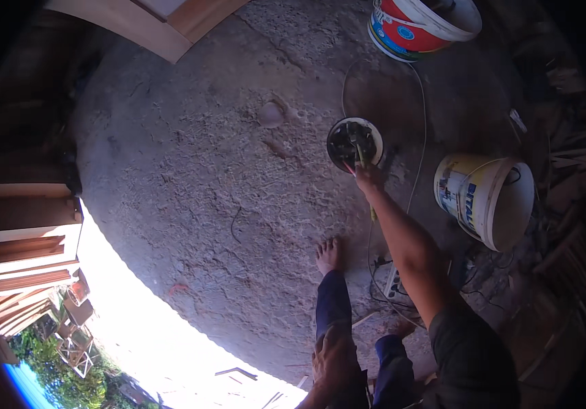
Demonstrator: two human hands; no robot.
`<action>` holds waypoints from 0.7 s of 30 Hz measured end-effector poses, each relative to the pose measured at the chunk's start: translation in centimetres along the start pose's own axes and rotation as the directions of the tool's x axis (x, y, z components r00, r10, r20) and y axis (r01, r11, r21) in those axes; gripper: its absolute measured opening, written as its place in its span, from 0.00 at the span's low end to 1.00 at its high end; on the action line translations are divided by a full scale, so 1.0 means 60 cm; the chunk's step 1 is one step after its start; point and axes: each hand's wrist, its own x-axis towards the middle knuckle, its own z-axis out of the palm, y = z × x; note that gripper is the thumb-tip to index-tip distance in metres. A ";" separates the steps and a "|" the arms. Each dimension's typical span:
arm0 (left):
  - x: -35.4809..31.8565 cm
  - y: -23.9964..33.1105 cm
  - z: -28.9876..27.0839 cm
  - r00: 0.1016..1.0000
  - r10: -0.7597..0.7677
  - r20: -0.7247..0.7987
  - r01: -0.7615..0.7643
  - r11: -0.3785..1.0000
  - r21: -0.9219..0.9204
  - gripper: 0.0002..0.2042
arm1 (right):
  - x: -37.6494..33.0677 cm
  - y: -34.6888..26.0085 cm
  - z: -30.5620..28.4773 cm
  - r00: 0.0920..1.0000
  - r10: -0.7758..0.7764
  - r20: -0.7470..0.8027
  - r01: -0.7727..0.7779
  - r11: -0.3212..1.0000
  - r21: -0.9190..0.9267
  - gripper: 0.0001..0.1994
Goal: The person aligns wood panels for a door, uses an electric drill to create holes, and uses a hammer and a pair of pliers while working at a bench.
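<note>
My right arm reaches forward to a small round pot (332, 158) with a pale rim, dark inside. At its near edge, my right hand (369, 178) is closed around a slim stick-like tool (359, 155) with a yellowish handle. The tool's upper part lies over the pot's opening, and its kind is unclear. A thin red-pink piece (349, 168) shows beside the hand. Dark contents, too dim to make out, fill the pot. My left hand (334, 358) rests on my left leg, its fingers laid over the knee, holding nothing visible.
A white-and-yellow bucket (467, 194) lies tipped at the right; a red, white and blue bucket (409, 31) stands at the far right. A cable (424, 123) loops past the pot towards a power strip (394, 279). Wooden boards (149, 31) lie at the far left.
</note>
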 end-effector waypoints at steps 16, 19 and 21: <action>0.018 0.007 0.004 0.997 0.023 0.076 -0.030 0.996 0.084 0.16 | 0.007 0.042 -0.008 0.990 0.044 -0.136 -0.012 0.974 0.225 0.11; 0.012 0.002 0.016 0.997 0.021 0.075 -0.029 0.993 0.115 0.16 | 0.012 0.056 -0.023 0.988 0.089 -0.125 -0.046 0.949 0.312 0.11; 0.010 0.000 0.018 0.998 0.011 0.065 -0.019 0.992 0.123 0.16 | 0.014 0.047 -0.029 0.990 0.115 -0.085 -0.077 0.929 0.362 0.11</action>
